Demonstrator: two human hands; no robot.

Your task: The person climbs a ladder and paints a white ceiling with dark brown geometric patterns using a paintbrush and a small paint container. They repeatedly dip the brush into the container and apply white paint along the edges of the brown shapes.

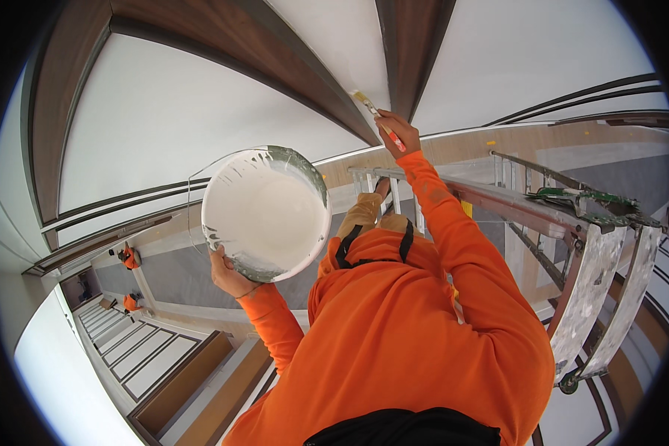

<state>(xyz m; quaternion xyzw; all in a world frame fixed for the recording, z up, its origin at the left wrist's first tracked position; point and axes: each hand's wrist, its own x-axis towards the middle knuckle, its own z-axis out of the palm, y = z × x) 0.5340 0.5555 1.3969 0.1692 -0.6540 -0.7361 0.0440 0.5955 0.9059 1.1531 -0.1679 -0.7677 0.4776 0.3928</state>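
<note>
The left hand [232, 276] clasps the paint bucket [288, 159] just ahead of it and the right hand [401, 134] a paintbrush [370, 106], bristles just beyond it, near brown trim [275, 56]; a loosened left grip might spill white paint [267, 215], a right-wrist slip might smear the trim.

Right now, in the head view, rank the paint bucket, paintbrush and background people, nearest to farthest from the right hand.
1. Paintbrush: in the right hand.
2. Paint bucket: left, in the left hand.
3. Background people: far lower left.
</note>
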